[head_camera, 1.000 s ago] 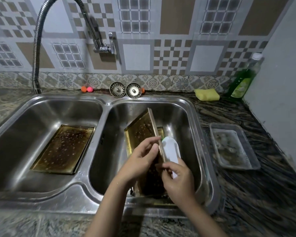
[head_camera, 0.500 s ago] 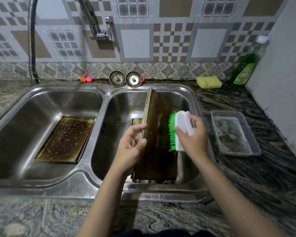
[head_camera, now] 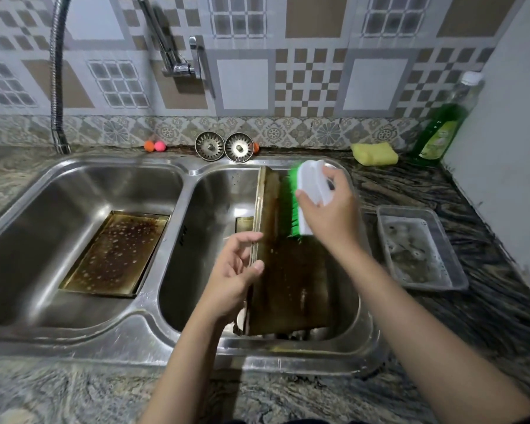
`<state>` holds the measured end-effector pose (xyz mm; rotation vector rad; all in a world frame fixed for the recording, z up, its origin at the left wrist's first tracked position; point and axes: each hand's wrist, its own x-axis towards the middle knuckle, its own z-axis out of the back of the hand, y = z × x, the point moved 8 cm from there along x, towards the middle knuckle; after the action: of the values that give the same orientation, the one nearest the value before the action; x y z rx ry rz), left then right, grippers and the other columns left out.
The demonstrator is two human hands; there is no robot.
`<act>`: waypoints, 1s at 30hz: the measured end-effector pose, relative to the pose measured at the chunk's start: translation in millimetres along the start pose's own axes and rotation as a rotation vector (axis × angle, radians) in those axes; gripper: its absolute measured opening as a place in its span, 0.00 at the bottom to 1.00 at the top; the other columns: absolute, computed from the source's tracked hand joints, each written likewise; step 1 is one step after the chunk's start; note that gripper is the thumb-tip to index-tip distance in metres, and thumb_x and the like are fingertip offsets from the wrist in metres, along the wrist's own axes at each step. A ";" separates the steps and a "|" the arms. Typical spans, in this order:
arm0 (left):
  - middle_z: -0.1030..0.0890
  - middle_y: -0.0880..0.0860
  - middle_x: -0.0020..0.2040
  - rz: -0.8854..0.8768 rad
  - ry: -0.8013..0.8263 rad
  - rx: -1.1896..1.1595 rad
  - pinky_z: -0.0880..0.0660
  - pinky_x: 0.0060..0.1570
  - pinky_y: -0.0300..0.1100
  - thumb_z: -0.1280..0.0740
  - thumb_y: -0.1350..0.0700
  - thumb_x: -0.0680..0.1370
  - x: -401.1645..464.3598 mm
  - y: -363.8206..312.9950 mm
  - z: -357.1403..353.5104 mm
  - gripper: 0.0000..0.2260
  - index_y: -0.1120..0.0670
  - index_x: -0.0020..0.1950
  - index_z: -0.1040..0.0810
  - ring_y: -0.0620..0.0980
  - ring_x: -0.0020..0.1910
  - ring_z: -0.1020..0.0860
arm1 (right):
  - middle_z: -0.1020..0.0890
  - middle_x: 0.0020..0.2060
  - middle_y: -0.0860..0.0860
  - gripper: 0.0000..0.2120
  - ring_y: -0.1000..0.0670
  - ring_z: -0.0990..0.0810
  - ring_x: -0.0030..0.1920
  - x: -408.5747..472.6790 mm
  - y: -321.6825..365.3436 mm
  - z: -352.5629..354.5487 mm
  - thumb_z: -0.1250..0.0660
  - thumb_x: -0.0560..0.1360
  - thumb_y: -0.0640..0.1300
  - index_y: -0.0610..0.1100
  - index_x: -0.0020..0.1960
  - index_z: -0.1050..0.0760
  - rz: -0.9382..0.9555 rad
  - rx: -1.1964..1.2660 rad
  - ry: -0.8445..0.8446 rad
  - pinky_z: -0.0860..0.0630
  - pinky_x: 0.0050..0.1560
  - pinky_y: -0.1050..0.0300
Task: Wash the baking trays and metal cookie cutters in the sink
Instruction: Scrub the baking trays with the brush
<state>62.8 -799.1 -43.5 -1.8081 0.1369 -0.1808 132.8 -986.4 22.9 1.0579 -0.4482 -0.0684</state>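
upright tray (head_camera: 291, 280), scrub brush (head_camera: 306, 197), double sink (head_camera: 166, 341)

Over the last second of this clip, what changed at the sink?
The right hand swept the green-bristled brush from the near end of the upright tray up to its far end. The left hand tipped that tray more upright and still grips its edge. The tray in the left basin stayed flat.

Both forearms reach in from 6 o'clock.
Left hand (head_camera: 233, 276) pinches with thumb and fingers curled; right hand (head_camera: 328, 209), toward 1 o'clock, grips with fingers wrapped.
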 end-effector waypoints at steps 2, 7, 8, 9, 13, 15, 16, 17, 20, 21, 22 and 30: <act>0.24 0.59 0.57 -0.005 -0.060 -0.044 0.28 0.55 0.47 0.31 0.61 0.69 4.5 2.2 4.9 0.19 0.55 0.59 0.29 0.55 0.54 0.26 | 0.23 0.50 0.52 0.24 0.51 0.23 0.44 -30.3 24.0 -15.5 0.27 0.70 0.50 0.50 0.62 0.30 0.130 0.048 0.093 0.28 0.35 0.68; 0.16 0.51 0.46 -0.020 -0.258 -0.152 0.21 0.43 0.36 0.36 0.72 0.72 -5.3 -4.1 33.4 0.18 0.55 0.58 0.28 0.44 0.44 0.18 | 0.22 0.50 0.58 0.26 0.53 0.21 0.44 -79.6 -12.0 -24.3 0.26 0.71 0.47 0.52 0.66 0.31 0.113 0.105 0.201 0.22 0.38 0.60; 0.16 0.50 0.44 -0.032 -0.294 -0.166 0.21 0.42 0.36 0.37 0.72 0.72 -8.1 -6.3 40.2 0.18 0.55 0.58 0.28 0.44 0.43 0.18 | 0.23 0.51 0.57 0.26 0.53 0.21 0.45 -76.5 -33.0 -23.5 0.26 0.71 0.46 0.50 0.66 0.31 0.032 0.103 0.195 0.21 0.39 0.59; 0.16 0.50 0.43 -0.042 -0.318 -0.187 0.21 0.42 0.36 0.38 0.71 0.72 -10.0 -8.6 45.1 0.18 0.55 0.58 0.28 0.43 0.42 0.18 | 0.22 0.51 0.56 0.26 0.52 0.20 0.47 -72.9 -48.7 -22.6 0.26 0.71 0.45 0.49 0.66 0.31 -0.038 0.091 0.191 0.20 0.41 0.58; 0.16 0.48 0.40 -0.075 -0.334 -0.218 0.22 0.39 0.34 0.41 0.72 0.73 -1.8 -13.0 45.3 0.18 0.54 0.57 0.28 0.42 0.39 0.19 | 0.26 0.53 0.57 0.27 0.54 0.21 0.49 -65.3 -41.0 -30.6 0.27 0.72 0.45 0.48 0.67 0.32 -0.098 0.131 0.156 0.21 0.39 0.65; 0.16 0.48 0.39 -0.083 -0.342 -0.214 0.23 0.38 0.32 0.43 0.74 0.75 6.5 -14.3 42.0 0.18 0.55 0.57 0.28 0.40 0.37 0.20 | 0.27 0.53 0.60 0.28 0.59 0.23 0.49 -82.5 -5.5 -42.0 0.27 0.71 0.46 0.50 0.67 0.33 -0.003 0.196 0.197 0.24 0.38 0.71; 0.17 0.47 0.39 -0.092 -0.357 -0.213 0.23 0.38 0.32 0.43 0.75 0.75 9.6 -17.3 42.4 0.19 0.55 0.57 0.27 0.40 0.36 0.20 | 0.27 0.55 0.62 0.28 0.60 0.23 0.50 -96.8 6.4 -48.1 0.27 0.71 0.48 0.52 0.68 0.34 0.043 0.224 0.237 0.24 0.41 0.71; 0.17 0.47 0.38 -0.106 -0.377 -0.207 0.24 0.39 0.32 0.42 0.74 0.75 11.6 -20.9 46.2 0.19 0.54 0.57 0.27 0.39 0.35 0.21 | 0.26 0.55 0.65 0.28 0.60 0.23 0.51 -112.0 13.6 -53.0 0.28 0.71 0.50 0.55 0.67 0.35 0.085 0.239 0.279 0.23 0.43 0.69; 0.18 0.46 0.37 -0.140 -0.437 -0.212 0.24 0.40 0.32 0.40 0.74 0.74 8.9 -34.2 64.0 0.19 0.53 0.56 0.26 0.40 0.35 0.22 | 0.26 0.56 0.69 0.27 0.62 0.23 0.51 -136.1 -7.3 -57.5 0.28 0.71 0.52 0.63 0.65 0.36 0.080 0.202 0.374 0.23 0.41 0.67; 0.17 0.47 0.38 -0.151 -0.445 -0.218 0.23 0.41 0.33 0.39 0.74 0.74 5.6 -37.8 69.8 0.19 0.53 0.56 0.26 0.40 0.36 0.21 | 0.25 0.57 0.64 0.27 0.61 0.23 0.50 -132.9 -23.8 -55.7 0.28 0.71 0.51 0.65 0.64 0.37 0.019 0.187 0.380 0.22 0.40 0.66; 0.17 0.48 0.40 -0.157 -0.440 -0.216 0.22 0.43 0.34 0.38 0.72 0.72 2.8 -41.0 73.8 0.19 0.53 0.56 0.26 0.41 0.38 0.20 | 0.23 0.58 0.59 0.27 0.59 0.22 0.51 -126.1 -41.2 -51.6 0.27 0.71 0.50 0.64 0.64 0.36 -0.047 0.159 0.364 0.22 0.41 0.65; 0.15 0.54 0.46 -0.073 -0.356 0.046 0.22 0.50 0.42 0.35 0.72 0.74 -2.2 -36.9 57.8 0.18 0.55 0.59 0.24 0.48 0.47 0.18 | 0.25 0.64 0.60 0.21 0.54 0.27 0.66 -77.6 -14.3 -41.4 0.31 0.75 0.49 0.65 0.64 0.29 -0.056 0.293 0.409 0.27 0.66 0.48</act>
<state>71.9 -734.8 -21.5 -1.7716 -0.1845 0.0873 80.7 -938.6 -31.3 1.3349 -0.0569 0.1673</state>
